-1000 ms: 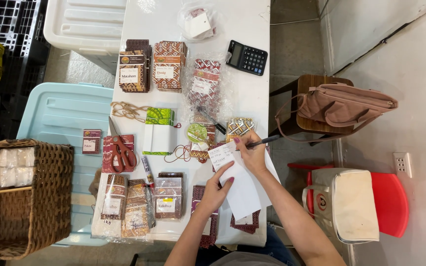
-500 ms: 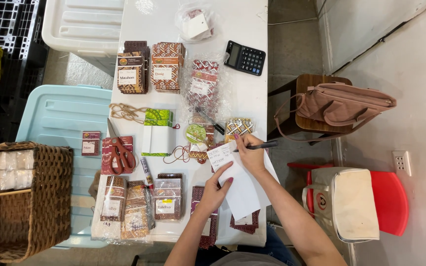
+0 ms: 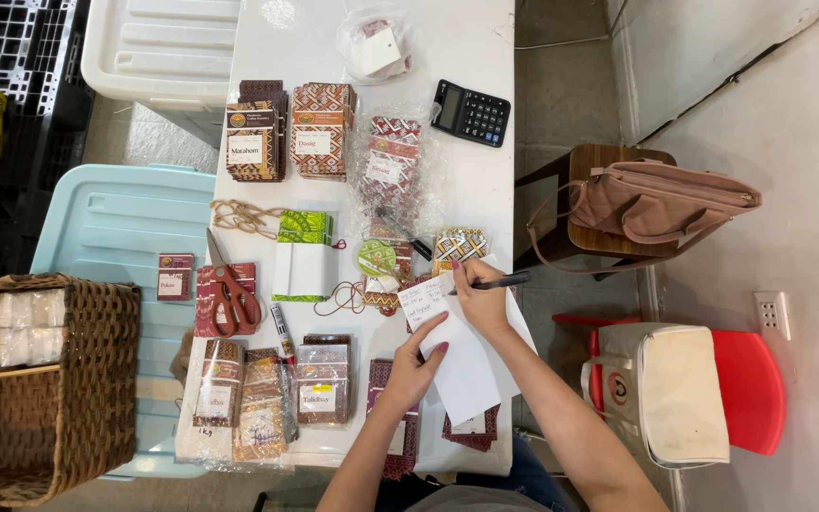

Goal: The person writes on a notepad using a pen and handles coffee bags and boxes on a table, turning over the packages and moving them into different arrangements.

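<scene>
My right hand (image 3: 481, 300) grips a black pen (image 3: 502, 281) with its tip on the top of a white sheet of paper (image 3: 462, 360) that lies at the near right of the white table (image 3: 447, 57). My left hand (image 3: 416, 363) rests flat on the sheet's left edge, fingers spread, and holds it down. Patterned packets (image 3: 395, 446) lie under and beside the paper. A small patterned packet (image 3: 459, 246) sits just beyond the pen hand.
Stacks of patterned packets (image 3: 319, 128), red-handled scissors (image 3: 231, 294), rubber bands (image 3: 244, 218), a marker (image 3: 282, 329) and a black calculator (image 3: 470, 113) lie on the table. A wicker basket (image 3: 78, 379) and light blue tub lid (image 3: 106, 228) stand left. A stool with a pink bag (image 3: 656, 204) and a red chair (image 3: 751, 389) stand right.
The pen hand has shifted slightly along the top of the paper. The left hand has stayed on the sheet.
</scene>
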